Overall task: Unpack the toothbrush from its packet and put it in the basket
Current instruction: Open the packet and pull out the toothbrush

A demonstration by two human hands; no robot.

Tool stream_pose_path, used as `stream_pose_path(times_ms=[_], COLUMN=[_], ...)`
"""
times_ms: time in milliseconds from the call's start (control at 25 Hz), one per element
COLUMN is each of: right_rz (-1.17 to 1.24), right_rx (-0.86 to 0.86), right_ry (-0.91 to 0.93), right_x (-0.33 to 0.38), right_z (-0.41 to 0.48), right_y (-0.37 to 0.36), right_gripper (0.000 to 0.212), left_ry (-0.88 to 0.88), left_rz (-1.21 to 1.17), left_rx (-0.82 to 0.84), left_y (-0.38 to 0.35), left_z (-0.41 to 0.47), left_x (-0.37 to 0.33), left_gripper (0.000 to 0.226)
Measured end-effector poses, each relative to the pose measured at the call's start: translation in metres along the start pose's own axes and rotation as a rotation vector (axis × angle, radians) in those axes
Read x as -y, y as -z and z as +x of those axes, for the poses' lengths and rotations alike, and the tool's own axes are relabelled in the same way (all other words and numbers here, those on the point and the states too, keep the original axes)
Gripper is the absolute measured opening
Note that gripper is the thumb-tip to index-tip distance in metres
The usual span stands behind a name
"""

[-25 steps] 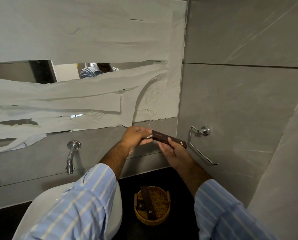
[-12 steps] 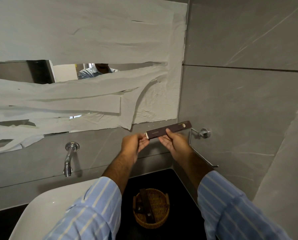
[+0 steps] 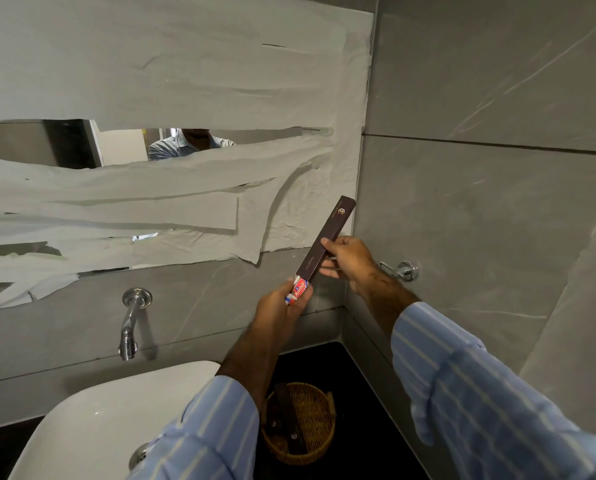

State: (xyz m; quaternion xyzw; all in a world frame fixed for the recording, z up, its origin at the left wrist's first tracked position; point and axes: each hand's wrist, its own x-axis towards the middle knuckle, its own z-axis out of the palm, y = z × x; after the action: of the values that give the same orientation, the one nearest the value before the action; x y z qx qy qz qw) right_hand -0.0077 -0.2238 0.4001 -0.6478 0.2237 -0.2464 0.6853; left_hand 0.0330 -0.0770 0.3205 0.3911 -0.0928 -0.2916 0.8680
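My right hand grips a long dark brown packet around its middle and holds it tilted, closed end up and to the right. From its open lower end a small red, white and blue toothpaste tube sticks out. My left hand is closed around that tube. No toothbrush shows; the packet hides what else is inside. Below my arms a round wicker basket stands on the dark counter, with similar dark packets lying in it.
A white basin sits at lower left under a chrome wall tap. A chrome towel holder is fixed to the right wall behind my right hand. Torn paper covers the mirror above. Grey tiled walls meet in the corner.
The packet swung from nearly level to steeply tilted, its open end down. My left hand has pulled a toothpaste tube partly out of that end.
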Motion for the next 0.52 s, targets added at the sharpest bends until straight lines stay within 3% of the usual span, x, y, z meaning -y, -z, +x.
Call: stream_pose_path(times_ms=[120,240,280,520], right_rz=[0.019,0.014,0.009,0.020], right_rx=[-0.019,-0.055,-0.061,-0.065], right_ry=[-0.013,-0.021,-0.025,-0.033], right_x=[-0.002,-0.005,-0.006,-0.003], right_z=[0.003,0.005,0.006,0.010], right_y=[0.001,0.004,0.006,0.014], right_gripper=[0.014,0.015,0.015,0.022], left_ry=[-0.099,-0.279,-0.292,-0.211], left_rz=[0.253,0.803,0.889,1.067], left_rx=[-0.021,-0.057,-0.053,0.016], left_y=[-0.004,-0.001,0.000,-0.001], left_z=[0.003,0.007,0.007,0.013], left_x=[0.005,0.008,0.007,-0.007], left_gripper=[0.018,0.030,0.030,0.026])
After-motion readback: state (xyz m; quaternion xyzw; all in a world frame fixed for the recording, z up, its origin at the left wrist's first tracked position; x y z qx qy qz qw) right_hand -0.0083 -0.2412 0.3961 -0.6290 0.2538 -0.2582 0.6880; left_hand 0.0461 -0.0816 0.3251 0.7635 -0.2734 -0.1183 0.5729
